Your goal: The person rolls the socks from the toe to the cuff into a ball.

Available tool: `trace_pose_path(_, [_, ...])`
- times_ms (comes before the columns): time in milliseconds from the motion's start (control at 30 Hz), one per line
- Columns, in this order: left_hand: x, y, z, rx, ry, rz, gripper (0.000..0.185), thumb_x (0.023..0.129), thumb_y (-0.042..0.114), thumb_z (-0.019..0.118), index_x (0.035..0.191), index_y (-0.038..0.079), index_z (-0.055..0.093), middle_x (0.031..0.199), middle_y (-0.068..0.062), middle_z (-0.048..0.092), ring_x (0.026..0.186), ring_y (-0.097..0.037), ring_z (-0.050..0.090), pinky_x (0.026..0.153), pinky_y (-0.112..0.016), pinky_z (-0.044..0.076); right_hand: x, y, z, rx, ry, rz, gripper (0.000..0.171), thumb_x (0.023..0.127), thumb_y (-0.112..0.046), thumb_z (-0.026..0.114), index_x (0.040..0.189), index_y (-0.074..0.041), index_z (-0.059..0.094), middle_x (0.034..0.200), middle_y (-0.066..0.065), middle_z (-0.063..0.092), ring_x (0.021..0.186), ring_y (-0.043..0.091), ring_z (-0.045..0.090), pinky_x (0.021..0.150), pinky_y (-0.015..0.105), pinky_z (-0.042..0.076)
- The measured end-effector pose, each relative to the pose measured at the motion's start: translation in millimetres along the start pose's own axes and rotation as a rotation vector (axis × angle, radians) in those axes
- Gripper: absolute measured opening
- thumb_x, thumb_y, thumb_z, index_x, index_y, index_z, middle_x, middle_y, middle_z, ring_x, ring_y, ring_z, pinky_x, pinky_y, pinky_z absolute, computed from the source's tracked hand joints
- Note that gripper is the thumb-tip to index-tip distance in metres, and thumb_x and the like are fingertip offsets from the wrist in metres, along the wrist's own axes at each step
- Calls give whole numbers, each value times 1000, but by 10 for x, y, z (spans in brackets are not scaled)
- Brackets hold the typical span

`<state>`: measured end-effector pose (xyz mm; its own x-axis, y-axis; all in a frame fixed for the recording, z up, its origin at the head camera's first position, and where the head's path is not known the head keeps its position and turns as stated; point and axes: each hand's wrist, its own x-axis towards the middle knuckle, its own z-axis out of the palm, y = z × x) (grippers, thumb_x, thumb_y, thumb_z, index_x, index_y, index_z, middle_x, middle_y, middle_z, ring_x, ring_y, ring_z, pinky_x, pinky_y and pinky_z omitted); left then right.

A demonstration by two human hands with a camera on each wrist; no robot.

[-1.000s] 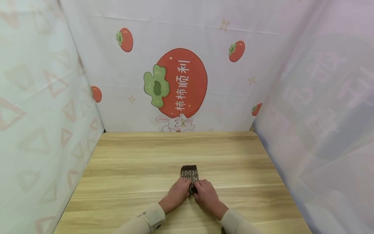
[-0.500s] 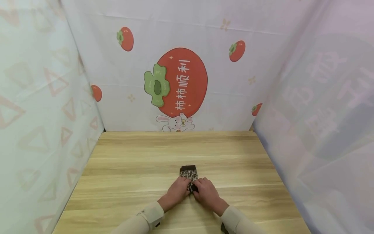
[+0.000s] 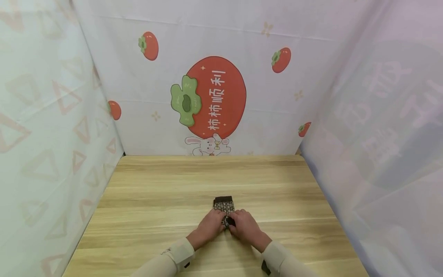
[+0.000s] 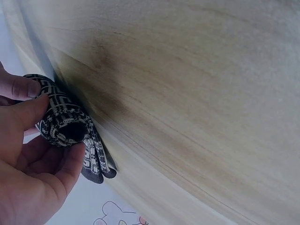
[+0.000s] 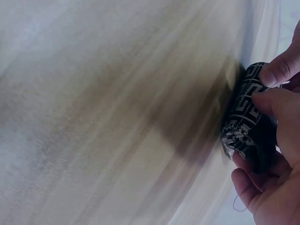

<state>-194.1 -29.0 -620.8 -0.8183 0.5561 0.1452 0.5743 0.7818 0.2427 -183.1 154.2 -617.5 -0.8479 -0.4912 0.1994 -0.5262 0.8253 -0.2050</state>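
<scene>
We've both hands, left hand (image 3: 209,227) & right hand (image 3: 245,227), grasping the sock's (image 3: 224,205) rolled near end; its long axis runs straight away from our grip along the surface (image 3: 155,192).

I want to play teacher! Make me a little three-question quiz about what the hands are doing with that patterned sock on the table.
1. True or false: both hands hold the sock.
2. What does the sock lie on? A) a metal tray B) a wooden table C) a blue towel
3. Fill in: the end of the sock by the hands is ____ up, while the far end lies flat.

Key
1. True: the left hand and right hand each pinch the end nearest the person.
2. B, the wooden table.
3. Rolled; the left wrist view shows the curl.
</scene>
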Motion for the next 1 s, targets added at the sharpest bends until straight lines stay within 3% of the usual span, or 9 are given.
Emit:
trace_pose_path(300, [10,3,-13,-2,-45,-17,30,86,23,80,111,8,73,103,-5,70,95,-19,65,87,-31,55,32,-4,-61,31,-107,50,28,87,-27,78,109,-10,73,92,1,70,79,13,58,70,30,50])
trace_pose_path(600, [-16,35,-29,-30,-48,-54,28,87,19,78,112,9,73,97,-3,56,86,-14,49,74,-26,49,94,41,-92,124,-203,87,26,90,-28,76,110,-12,73,96,2,71,82,11,58,72,29,50])
trace_pose_path(800, [9,25,-72,4,-14,-22,28,84,17,78,111,11,71,94,-3,61,86,-16,55,76,-28,51,129,66,-115,132,-208,82,25,91,-29,75,109,-12,74,93,3,70,79,11,57,69,29,49])
trace_pose_path(1000, [10,32,-96,-39,-13,-22,29,84,14,77,111,13,67,98,-9,65,86,-22,60,75,-33,54,144,85,-103,133,-224,97,29,91,-30,75,113,-12,74,96,3,72,83,11,60,73,30,51])
